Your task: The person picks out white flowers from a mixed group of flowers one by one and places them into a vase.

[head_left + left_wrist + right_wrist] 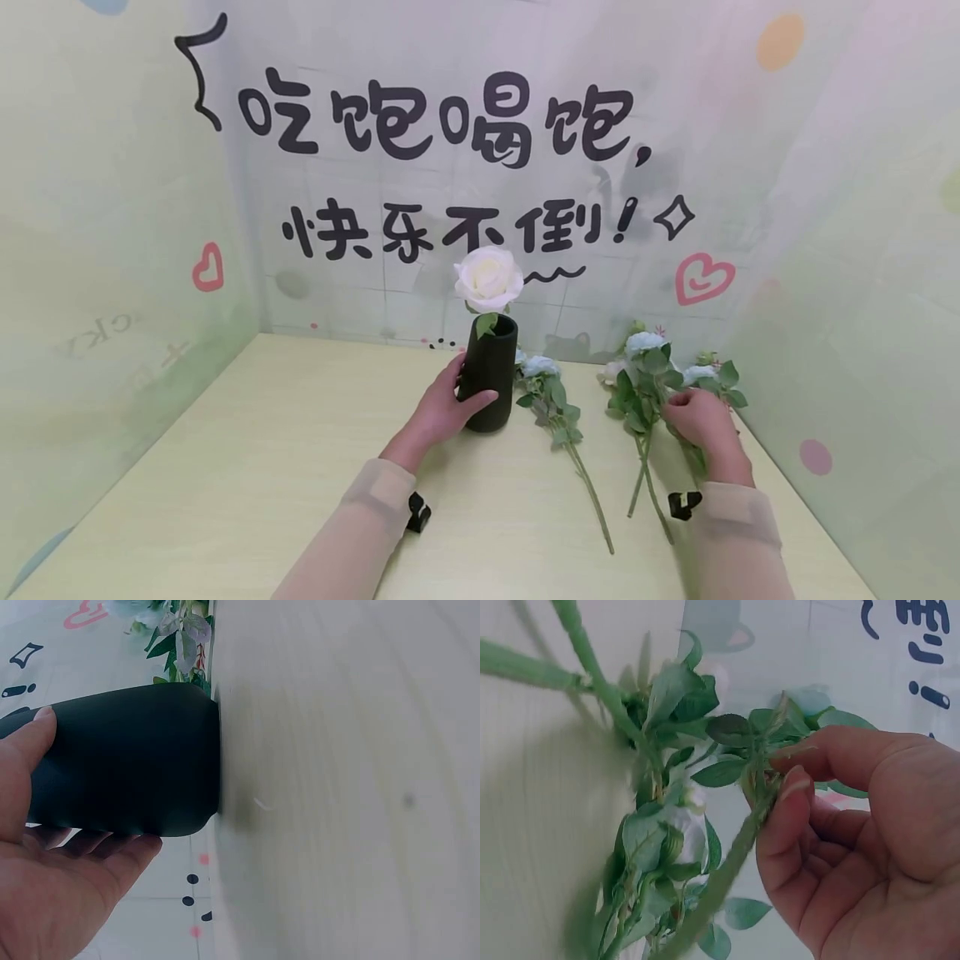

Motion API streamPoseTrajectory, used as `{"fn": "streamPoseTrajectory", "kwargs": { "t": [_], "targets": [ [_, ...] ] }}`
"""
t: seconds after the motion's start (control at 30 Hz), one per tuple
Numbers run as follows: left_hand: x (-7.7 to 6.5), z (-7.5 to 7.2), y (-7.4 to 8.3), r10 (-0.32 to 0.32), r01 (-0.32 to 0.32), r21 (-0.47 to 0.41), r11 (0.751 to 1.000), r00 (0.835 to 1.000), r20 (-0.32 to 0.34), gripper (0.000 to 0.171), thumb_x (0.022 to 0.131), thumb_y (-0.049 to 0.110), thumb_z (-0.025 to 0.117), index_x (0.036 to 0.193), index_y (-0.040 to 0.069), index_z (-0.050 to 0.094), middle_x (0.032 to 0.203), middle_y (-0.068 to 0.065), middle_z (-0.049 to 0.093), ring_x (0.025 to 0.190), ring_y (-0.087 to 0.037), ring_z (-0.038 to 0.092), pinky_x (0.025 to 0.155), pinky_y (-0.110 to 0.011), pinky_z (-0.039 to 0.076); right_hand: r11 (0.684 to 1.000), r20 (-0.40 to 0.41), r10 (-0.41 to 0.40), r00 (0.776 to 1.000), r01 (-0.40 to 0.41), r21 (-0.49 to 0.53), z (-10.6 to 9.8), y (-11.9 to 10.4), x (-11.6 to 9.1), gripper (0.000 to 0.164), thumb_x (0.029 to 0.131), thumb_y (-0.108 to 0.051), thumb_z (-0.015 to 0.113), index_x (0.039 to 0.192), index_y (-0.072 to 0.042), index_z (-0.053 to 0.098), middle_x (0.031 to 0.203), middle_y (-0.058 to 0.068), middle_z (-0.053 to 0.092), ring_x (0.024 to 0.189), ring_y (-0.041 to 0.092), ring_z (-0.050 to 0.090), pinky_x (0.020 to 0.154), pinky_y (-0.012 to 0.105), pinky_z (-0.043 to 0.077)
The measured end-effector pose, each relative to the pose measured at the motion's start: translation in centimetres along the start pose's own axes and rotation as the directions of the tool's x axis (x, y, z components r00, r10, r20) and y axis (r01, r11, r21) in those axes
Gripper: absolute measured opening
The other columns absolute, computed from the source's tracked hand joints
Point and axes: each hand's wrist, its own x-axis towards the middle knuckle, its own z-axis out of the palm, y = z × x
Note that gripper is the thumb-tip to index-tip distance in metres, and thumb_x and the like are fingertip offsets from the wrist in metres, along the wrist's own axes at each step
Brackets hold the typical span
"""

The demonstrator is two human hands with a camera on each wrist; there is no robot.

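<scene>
A black vase (489,379) stands upright on the table, with one white rose (489,279) rising from its mouth. My left hand (447,407) grips the vase from the left side, thumb across its front and fingers behind; the left wrist view shows the vase's dark wall (127,761) between them. At the right, my right hand (705,421) is among several artificial flowers with pale blue and whitish blooms. In the right wrist view, thumb and forefinger of the right hand (855,832) pinch a green flower stem (731,874) beside its leaves.
A pale blue flower (555,392) lies just right of the vase, its stem pointing toward me. Crossed flower stems (647,487) lie left of the right hand. A printed curtain (420,50) encloses the pale wooden table (217,467) at the back and sides.
</scene>
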Motion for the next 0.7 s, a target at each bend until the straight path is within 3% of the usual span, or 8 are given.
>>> {"fn": "streamPoseTrajectory", "kwargs": {
  "t": [0.07,0.17,0.43,0.7],
  "targets": [
    [0.1,0.0,0.0,0.000,0.000,-0.001,1.000,1.000,0.000,0.090,0.103,0.038,0.079,0.172,0.006,0.031,0.168,-0.023,0.048,0.153,-0.049,0.050,0.126,-0.063,0.043,0.999,0.016,0.011,1.000,-0.012,0.047,0.3,-0.6,0.1,0.023,0.102,-0.019,0.058,0.098,0.002,0.068,0.073,0.004,0.065,0.068,0.016,0.062,0.065,0.034,0.053],
    [0.1,0.0,0.0,0.002,-0.002,0.001,1.000,1.000,0.000,0.090,0.103,0.037,0.079,0.172,0.006,0.031,0.168,-0.024,0.048,0.153,-0.049,0.050,0.126,-0.063,0.043,0.990,0.048,0.009,0.999,-0.016,0.140,1.1,-1.6,0.2,0.038,0.106,-0.018,0.058,0.128,0.012,0.065,0.089,0.011,0.074,0.079,0.016,0.071,0.078,0.038,0.063],
    [0.0,-0.1,0.0,0.004,-0.004,-0.001,1.000,1.000,-0.003,0.088,0.103,0.035,0.079,0.172,0.007,0.033,0.167,-0.023,0.049,0.153,-0.048,0.051,0.126,-0.063,0.044,0.948,0.066,-0.049,0.997,0.026,0.316,3.0,-4.3,0.2,0.031,0.106,-0.011,0.063,0.126,0.013,0.064,0.094,0.018,0.073,0.076,0.014,0.068,0.075,0.035,0.066],
    [0.0,0.1,0.0,0.010,-0.010,-0.002,1.000,1.000,-0.007,0.087,0.104,0.035,0.079,0.171,0.006,0.033,0.168,-0.023,0.049,0.152,-0.049,0.051,0.126,-0.064,0.044,0.942,0.020,-0.102,0.995,0.089,0.325,2.9,-5.9,-0.4,0.034,0.104,-0.013,0.063,0.129,0.010,0.065,0.095,0.016,0.074,0.075,0.014,0.069,0.076,0.038,0.067]
  ]
}}
